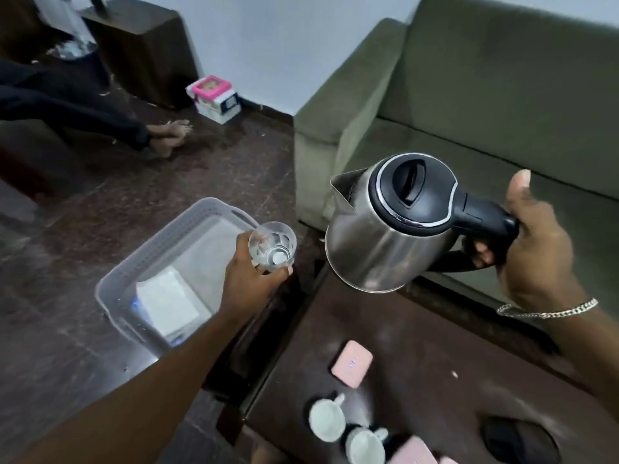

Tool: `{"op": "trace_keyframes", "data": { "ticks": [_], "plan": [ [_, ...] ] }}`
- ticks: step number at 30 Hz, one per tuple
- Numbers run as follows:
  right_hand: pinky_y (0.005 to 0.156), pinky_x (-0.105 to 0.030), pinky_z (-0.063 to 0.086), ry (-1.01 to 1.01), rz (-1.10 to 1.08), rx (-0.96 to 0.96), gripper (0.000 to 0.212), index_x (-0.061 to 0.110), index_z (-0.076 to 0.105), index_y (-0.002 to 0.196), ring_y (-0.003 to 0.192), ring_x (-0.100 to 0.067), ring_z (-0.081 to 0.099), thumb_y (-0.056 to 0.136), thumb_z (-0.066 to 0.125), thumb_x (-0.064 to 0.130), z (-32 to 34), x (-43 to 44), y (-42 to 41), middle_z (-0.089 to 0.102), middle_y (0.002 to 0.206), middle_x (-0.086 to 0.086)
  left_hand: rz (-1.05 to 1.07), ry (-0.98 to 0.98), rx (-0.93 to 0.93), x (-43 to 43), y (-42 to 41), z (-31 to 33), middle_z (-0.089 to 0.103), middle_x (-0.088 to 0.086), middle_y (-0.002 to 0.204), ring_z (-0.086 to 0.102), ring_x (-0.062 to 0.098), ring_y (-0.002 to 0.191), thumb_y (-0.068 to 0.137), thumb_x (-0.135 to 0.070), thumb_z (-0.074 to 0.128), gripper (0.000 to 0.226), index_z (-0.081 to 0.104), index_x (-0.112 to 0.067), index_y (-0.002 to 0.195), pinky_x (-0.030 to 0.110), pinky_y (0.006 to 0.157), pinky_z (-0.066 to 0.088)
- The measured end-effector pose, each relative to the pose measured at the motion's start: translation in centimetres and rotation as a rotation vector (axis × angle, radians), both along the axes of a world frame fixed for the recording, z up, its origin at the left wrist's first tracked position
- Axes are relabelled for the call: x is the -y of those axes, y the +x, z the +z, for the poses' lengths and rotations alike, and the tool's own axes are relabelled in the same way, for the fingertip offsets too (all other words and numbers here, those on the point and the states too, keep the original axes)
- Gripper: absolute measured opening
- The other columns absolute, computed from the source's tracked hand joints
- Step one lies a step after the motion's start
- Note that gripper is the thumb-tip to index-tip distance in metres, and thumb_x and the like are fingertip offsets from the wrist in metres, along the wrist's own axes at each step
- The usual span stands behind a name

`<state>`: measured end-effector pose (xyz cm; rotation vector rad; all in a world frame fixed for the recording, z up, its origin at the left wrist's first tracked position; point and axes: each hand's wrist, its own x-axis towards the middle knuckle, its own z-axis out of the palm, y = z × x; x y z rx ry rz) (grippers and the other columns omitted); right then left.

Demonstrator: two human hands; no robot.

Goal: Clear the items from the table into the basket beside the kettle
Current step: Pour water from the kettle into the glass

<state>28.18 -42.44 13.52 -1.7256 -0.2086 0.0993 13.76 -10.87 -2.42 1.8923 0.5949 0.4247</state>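
My left hand (249,279) grips a clear drinking glass (273,246) above the near right corner of a grey plastic basket (134,266) that stands on the floor left of the table. A white flat packet (167,304) lies inside the basket. My right hand (532,249) holds a steel kettle (385,229) by its black handle, lifted above the dark table's (435,346) far edge, spout pointing left. On the table lie a pink case (351,363), two white cups (326,418) (365,447) and the black kettle base (519,440).
A green sofa (485,95) stands behind the table on the right. Another person's legs and bare feet (167,135) stretch across the dark floor at the left. A pink and white box (214,98) sits by the wall, beside a dark cabinet (144,48).
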Motion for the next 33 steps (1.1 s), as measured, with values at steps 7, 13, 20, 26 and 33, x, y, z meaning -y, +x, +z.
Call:
{"op": "trace_keyframes", "data": {
  "ticks": [7, 13, 20, 26, 33],
  "plan": [
    [0.041, -0.028, 0.042, -0.173, -0.136, 0.022, 0.091, 0.001, 0.056, 0.048, 0.032, -0.027, 0.042, 0.089, 0.042, 0.081, 2.6, 16.3, -2.2, 0.046, 0.037, -0.014, -0.248, -0.066, -0.017, 13.9, 1.1, -0.9, 0.072, -0.017, 0.109, 0.071, 0.001, 0.099, 0.058, -0.023, 0.093, 0.079, 0.052, -0.039, 0.123, 0.018, 0.082, 0.058],
    [0.036, -0.016, 0.034, -0.472, -0.145, 0.091, 0.094, 0.001, 0.058, 0.053, 0.028, -0.019, 0.044, 0.091, 0.031, 0.082, 3.4, 26.5, -5.1, 0.049, 0.035, -0.017, -0.42, -0.069, -0.053, 25.4, -0.2, -2.9, 0.071, -0.019, 0.104, 0.071, 0.003, 0.092, 0.058, -0.02, 0.094, 0.078, 0.049, -0.04, 0.118, 0.029, 0.08, 0.061],
    [0.04, -0.027, 0.031, -0.672, -0.029, 0.091, 0.082, 0.0, 0.047, 0.043, 0.031, -0.014, 0.038, 0.102, 0.044, 0.056, 1.8, 32.4, -6.0, 0.043, 0.032, -0.007, -0.54, -0.096, -0.14, 33.3, -2.2, -5.8, 0.07, -0.004, 0.111, 0.07, 0.02, 0.103, 0.062, -0.015, 0.085, 0.079, 0.044, -0.036, 0.126, 0.049, 0.089, 0.059],
    [0.048, -0.041, 0.031, -0.94, 0.112, 0.202, 0.071, 0.002, 0.031, 0.049, 0.043, -0.018, 0.027, 0.099, 0.048, 0.05, -0.1, 32.2, -5.8, 0.026, 0.045, -0.002, -0.607, -0.051, -0.218, 35.8, -2.9, -8.6, 0.067, -0.004, 0.117, 0.067, 0.018, 0.106, 0.063, -0.013, 0.081, 0.08, 0.043, -0.033, 0.13, 0.045, 0.093, 0.056],
    [0.053, -0.047, 0.042, -1.23, 0.274, 0.287, 0.064, 0.013, 0.034, 0.048, 0.048, -0.036, 0.041, 0.104, 0.045, 0.041, -2.3, 29.8, -6.1, 0.035, 0.043, -0.009, -0.627, -0.01, -0.259, 36.2, -3.3, -10.8, 0.065, -0.007, 0.118, 0.065, 0.013, 0.105, 0.067, -0.009, 0.082, 0.077, 0.044, -0.031, 0.131, 0.034, 0.092, 0.054]
  ]
}}
